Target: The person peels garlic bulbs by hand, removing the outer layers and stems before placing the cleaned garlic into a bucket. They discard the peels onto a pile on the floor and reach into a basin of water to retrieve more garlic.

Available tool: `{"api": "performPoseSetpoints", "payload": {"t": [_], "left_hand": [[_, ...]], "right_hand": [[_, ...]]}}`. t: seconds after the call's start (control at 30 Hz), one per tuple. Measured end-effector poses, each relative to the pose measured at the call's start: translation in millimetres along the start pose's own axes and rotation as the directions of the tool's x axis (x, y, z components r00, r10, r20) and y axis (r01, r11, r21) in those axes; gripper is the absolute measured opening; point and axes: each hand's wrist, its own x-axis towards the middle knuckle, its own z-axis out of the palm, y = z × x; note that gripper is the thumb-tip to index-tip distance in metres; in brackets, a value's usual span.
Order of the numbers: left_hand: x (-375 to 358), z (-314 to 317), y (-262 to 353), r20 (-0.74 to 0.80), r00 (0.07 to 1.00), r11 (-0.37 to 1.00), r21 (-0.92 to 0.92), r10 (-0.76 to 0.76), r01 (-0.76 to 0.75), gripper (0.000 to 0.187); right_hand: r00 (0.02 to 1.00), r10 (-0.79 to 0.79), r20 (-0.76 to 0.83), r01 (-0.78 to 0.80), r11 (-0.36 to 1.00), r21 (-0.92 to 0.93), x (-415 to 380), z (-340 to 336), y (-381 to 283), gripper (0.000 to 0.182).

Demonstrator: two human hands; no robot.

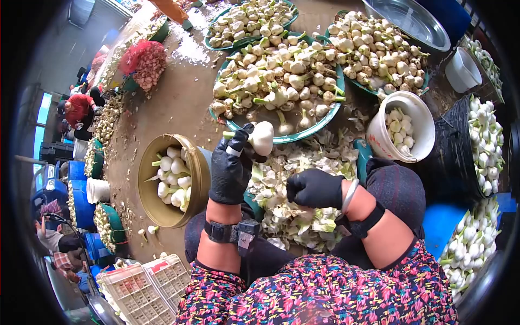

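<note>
My left hand [232, 168], in a black glove, is closed around a peeled white garlic bulb [262, 139] with a short green stem end. Lower and to the right, my right hand [315, 188], also gloved in black, is curled shut; anything inside its fingers is hidden. Beneath both hands lies a heap of garlic skins [295, 216] between my knees. Just ahead, a green-rimmed tub [342, 81] holds many untrimmed garlic bulbs. Left of my left hand stands a tan bucket [201, 184] with clean white bulbs in it.
A white bucket [374, 135] with small bulbs or cloves stands to the right, beside a black basket [447, 146] of white bulbs. Further tubs of garlic and a metal basin [433, 38] sit ahead. A plastic crate [135, 287] lies at lower left. Other people work at far left.
</note>
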Motion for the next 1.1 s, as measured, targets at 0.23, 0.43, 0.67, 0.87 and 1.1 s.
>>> {"api": "performPoseSetpoints", "payload": {"t": [0.23,0.43,0.67,0.87,1.1], "left_hand": [[-3,-99,52,-0.204,0.941,0.87,0.471,0.269,-0.146,0.029],[27,-85,58,0.03,0.966,0.467,0.871,0.258,-0.152,0.031],[135,-14,-147,0.185,0.934,0.627,0.777,-0.305,0.051,0.038],[165,18,-222,0.012,0.951,0.545,0.822,-0.309,0.166,0.029],[121,14,-146,0.157,0.941,0.951,-0.032,-0.299,0.307,0.022]], "right_hand": [[0.99,0.076,-0.118,-0.097,0.977,-0.19,-8,1,-2,0.037],[0.986,-0.004,-0.168,-0.029,0.982,-0.188,-12,0,-15,0.04],[0.96,0.009,-0.278,-0.07,0.975,-0.21,-15,-4,-10,0.04],[0.942,0.068,-0.328,-0.124,0.98,-0.155,-22,-29,-8,0.043],[0.725,0.02,-0.688,-0.036,0.999,-0.009,-16,-31,-10,0.078]]}}
